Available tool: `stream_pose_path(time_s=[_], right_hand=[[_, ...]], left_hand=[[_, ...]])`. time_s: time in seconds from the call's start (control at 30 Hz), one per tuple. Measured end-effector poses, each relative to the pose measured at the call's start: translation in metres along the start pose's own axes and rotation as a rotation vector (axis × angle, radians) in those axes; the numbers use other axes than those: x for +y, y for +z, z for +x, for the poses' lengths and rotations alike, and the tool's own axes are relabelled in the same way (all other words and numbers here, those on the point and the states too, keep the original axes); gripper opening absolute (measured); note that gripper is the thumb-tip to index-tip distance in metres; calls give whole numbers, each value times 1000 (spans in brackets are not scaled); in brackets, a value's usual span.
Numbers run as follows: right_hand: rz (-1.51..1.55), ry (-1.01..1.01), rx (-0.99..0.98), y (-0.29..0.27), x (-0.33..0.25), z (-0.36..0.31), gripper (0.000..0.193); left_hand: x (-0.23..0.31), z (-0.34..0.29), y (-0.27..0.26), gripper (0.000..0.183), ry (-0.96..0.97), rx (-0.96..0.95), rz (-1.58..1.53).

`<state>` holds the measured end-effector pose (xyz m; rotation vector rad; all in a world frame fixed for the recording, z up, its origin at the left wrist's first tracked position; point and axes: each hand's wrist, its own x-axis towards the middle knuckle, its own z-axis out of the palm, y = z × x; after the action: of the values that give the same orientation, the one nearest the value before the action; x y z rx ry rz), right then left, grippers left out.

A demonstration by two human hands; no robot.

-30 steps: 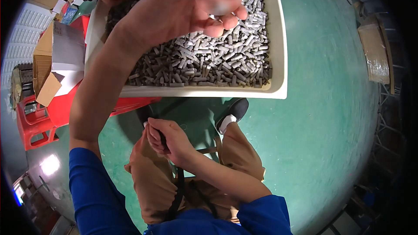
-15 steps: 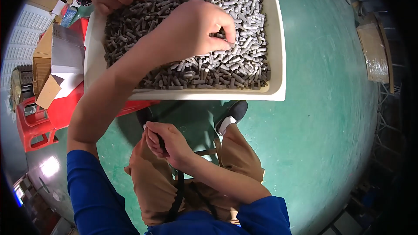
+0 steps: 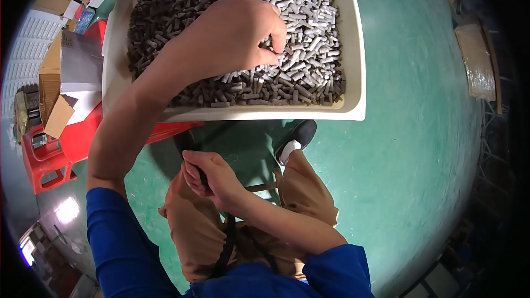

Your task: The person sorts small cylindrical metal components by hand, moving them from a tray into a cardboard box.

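Head view shows me my left hand (image 3: 234,36) down in the white tray (image 3: 353,66), fingers pinched together on a few of the small grey cylinders (image 3: 309,33) that fill it. My right hand (image 3: 212,176) sits low over my lap, curled shut around a dark strap (image 3: 227,243) that runs down between my knees. Left of the tray stand a red stool (image 3: 52,157) and cardboard boxes (image 3: 55,88). Green floor (image 3: 419,160) lies all around.
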<state>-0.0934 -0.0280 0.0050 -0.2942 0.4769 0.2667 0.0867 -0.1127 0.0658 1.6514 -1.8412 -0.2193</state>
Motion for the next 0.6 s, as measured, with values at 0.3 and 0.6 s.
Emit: stream_pose_path(time_s=[0.3, 0.6], right_hand=[[-5, 3, -2, 0, 3, 1, 42], [-14, -10, -8, -1, 4, 1, 41]], left_hand=[[-27, 28, -27, 26, 558, -461, -1090], [7, 7, 17, 20, 33, -4, -95]])
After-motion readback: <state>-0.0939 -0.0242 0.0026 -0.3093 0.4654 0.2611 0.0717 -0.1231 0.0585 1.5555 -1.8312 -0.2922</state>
